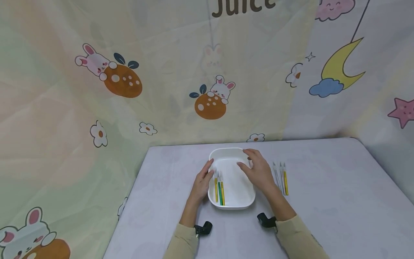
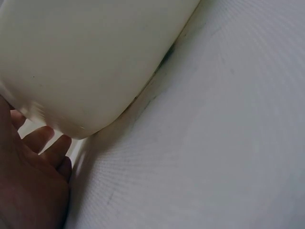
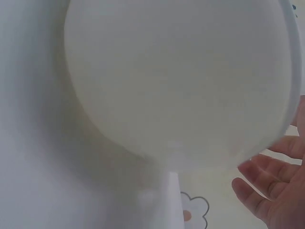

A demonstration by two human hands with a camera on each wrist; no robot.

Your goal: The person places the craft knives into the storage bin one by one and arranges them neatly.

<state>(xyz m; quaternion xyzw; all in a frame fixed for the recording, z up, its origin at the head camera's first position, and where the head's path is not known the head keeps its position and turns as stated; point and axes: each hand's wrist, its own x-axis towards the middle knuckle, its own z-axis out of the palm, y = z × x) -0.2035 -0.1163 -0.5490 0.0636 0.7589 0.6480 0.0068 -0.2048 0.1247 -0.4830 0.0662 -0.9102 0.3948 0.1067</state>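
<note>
Head view: left hand [image 1: 201,183] and right hand [image 1: 260,173] bracket a tray [image 1: 238,194].

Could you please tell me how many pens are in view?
6 visible: three pens inside the white tray, along its left side, and three more pens on the table to the tray's right. The right hand could hide another.

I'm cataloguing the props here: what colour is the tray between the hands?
The tray is plain white; the head view shows it best.
</note>
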